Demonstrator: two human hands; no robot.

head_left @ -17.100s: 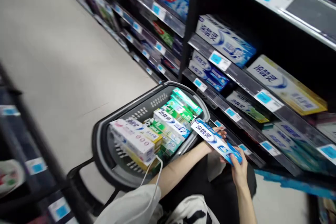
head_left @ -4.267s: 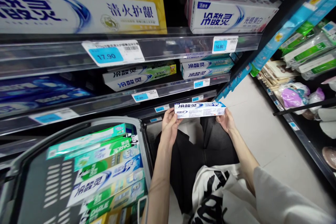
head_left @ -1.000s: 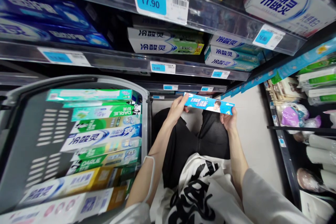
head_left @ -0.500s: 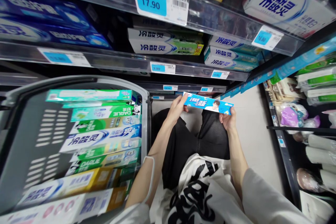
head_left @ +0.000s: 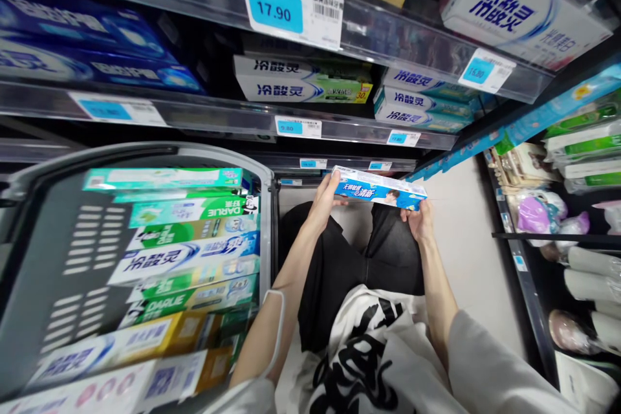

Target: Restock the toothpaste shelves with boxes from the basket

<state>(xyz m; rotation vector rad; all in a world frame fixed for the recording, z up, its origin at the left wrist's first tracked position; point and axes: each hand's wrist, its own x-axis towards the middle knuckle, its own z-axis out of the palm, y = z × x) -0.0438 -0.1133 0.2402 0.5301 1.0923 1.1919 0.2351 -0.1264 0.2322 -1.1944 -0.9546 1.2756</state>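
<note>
I hold a long blue and white toothpaste box level in front of me, above my knees. My left hand pinches its left end. My right hand grips its right end from below. The box hovers just in front of the lowest shelf rails. To the left stands a grey shopping basket packed with several toothpaste boxes laid flat in green, white, blue and yellow.
Black shelves with clear rails and blue price tags hold more toothpaste boxes above and ahead. A second shelf unit with packaged goods runs along the right. Pale floor lies between them.
The box has tipped slightly in my hands, so its white top side shows above the blue face. Both hands keep hold of the ends. Much earlier the box came from beside the basket.
</note>
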